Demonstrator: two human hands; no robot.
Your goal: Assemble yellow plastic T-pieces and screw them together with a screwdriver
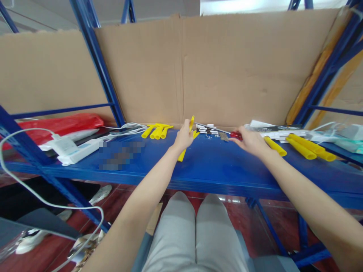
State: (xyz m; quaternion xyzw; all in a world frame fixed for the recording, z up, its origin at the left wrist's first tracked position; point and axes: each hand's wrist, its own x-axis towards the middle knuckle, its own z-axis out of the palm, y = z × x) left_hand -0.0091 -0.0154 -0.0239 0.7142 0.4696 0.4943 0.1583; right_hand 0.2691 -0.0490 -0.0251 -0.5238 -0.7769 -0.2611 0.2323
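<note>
My left hand (184,135) is closed around a long yellow plastic piece (182,155), which sticks out above and below the fingers over the blue shelf. My right hand (249,140) grips the red handle of a screwdriver (236,135). Its metal shaft points left and away, toward the yellow piece; I cannot tell whether the tip touches it. Between the hands, near the back, lie small white and black parts (210,129), a small flat brownish piece (224,136) and tiny shiny bits. Just beside my right hand lies a single yellow tube (275,146).
Several yellow tubes (157,131) lie at the back left, and more yellow tubes (304,146) at the right. A white power strip (81,152) with cables and a red bag (61,126) occupy the left. Cardboard (227,68) walls the back. Blue posts (98,64) frame the shelf (215,166).
</note>
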